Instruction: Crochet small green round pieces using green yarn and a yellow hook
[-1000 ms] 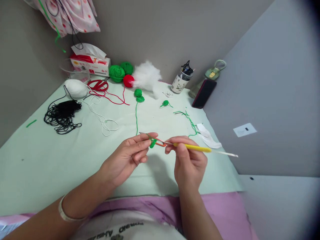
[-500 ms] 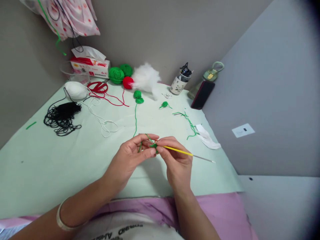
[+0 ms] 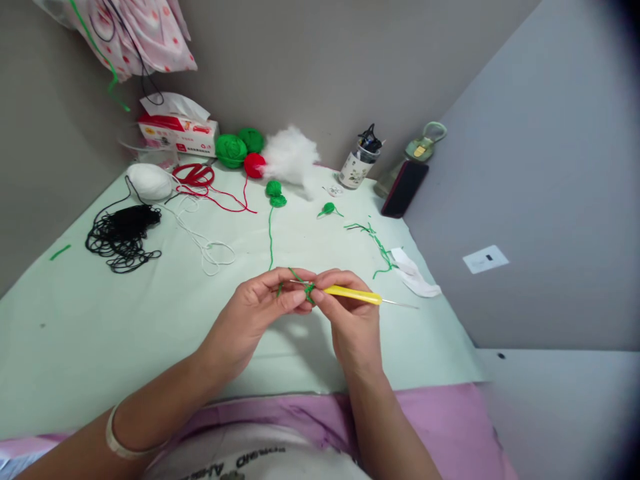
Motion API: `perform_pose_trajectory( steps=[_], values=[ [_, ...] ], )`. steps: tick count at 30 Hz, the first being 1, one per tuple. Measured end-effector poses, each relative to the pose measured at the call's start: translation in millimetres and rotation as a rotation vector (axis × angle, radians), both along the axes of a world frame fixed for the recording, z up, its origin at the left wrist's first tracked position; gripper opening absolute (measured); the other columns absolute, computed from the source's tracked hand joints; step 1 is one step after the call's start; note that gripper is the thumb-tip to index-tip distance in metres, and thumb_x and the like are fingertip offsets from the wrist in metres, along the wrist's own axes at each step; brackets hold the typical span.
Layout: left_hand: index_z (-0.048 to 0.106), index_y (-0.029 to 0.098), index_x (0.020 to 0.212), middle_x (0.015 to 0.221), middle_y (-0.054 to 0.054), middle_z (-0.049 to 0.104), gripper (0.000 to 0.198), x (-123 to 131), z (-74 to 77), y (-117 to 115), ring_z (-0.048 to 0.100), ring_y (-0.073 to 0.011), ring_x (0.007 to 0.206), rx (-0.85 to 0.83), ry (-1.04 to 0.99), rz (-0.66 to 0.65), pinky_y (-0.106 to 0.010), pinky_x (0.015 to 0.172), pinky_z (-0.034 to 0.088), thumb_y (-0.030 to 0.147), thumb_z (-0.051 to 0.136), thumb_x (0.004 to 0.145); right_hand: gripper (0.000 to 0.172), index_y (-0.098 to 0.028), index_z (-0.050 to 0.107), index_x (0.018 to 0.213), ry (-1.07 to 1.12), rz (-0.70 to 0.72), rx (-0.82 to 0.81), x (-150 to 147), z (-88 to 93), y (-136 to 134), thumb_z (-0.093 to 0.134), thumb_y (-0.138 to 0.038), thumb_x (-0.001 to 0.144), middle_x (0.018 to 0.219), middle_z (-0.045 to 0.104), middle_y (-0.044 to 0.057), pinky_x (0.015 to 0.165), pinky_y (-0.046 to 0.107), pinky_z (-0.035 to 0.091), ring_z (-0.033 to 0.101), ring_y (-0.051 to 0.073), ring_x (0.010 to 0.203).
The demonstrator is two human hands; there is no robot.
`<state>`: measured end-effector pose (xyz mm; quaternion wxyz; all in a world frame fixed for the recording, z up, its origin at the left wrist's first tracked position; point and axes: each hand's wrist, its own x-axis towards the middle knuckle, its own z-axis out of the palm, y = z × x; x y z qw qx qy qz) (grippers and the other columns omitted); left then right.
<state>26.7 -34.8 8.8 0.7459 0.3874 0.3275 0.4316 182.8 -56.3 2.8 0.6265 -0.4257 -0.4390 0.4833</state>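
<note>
Since one second ago, the right hand (image 3: 354, 320) has moved inward and now meets the left hand (image 3: 255, 303) at the fingertips; since half a second ago, the yellow-handled hook (image 3: 353, 295) has rolled and levelled slightly. For the work, I read this as the hook being brought to bear on the green yarn piece (image 3: 309, 292).

Grip state, from my feed: the left thumb and fingers are pinched around the green piece, with no visible gap. The right hand is closed in a pencil-like hold on the handle, its fingertips against the piece. The piece therefore sits between both hands, above the table (image 3: 150, 333). I cannot tell whether the hook's tip passes through a loop.

Beyond the hands, a green strand (image 3: 271, 237) runs from the small green balls (image 3: 276, 194) toward the left hand. To the right lie green yarn clippings (image 3: 381, 250). Farther back, I note black yarn (image 3: 125, 230), red-handled scissors (image 3: 194, 175), white fluff (image 3: 293, 157) and, at the wall, a tissue box (image 3: 200, 140).
</note>
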Motion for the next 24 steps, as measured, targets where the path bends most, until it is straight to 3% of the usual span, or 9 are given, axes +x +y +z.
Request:
perform_pose_trajectory(
  steps=[5,17,24],
  values=[
    [0.085,0.028,0.108,0.085,0.002,0.073,0.022,-2,-1.2,2,0.067,-0.0132,0.085,-0.002,0.005,0.008,-0.025,0.087,0.053,0.028,0.086,0.086,0.012,-0.026,0.077,0.085,0.040,0.053,-0.038,0,0.6,0,0.087,-0.021,0.080,0.083,0.073,-0.003,0.069,0.025,0.060,0.069,0.013,0.073],
    [0.085,0.026,0.103,0.093,-0.002,0.078,0.015,-6,5.1,1,0.070,-0.0168,0.091,-0.022,-0.080,-0.120,-0.029,0.092,0.052,0.026,0.083,0.088,0.029,-0.023,0.067,0.072,0.279,0.165,-0.209,2,11.9,6,0.094,-0.030,0.066,0.070,0.067,-0.004,0.057,0.024,0.052,0.060,0.011,0.058],
    [0.084,0.029,0.112,0.079,0.003,0.067,0.033,-7,7.4,4,0.060,-0.0131,0.077,0.034,0.026,-0.014,-0.025,0.079,0.049,0.028,0.090,0.080,0.018,-0.026,0.077,0.087,-0.019,0.128,-0.077,11,8.4,-1,0.089,-0.018,0.076,0.087,0.072,-0.002,0.064,0.023,0.049,0.061,0.011,0.072]
  ],
)
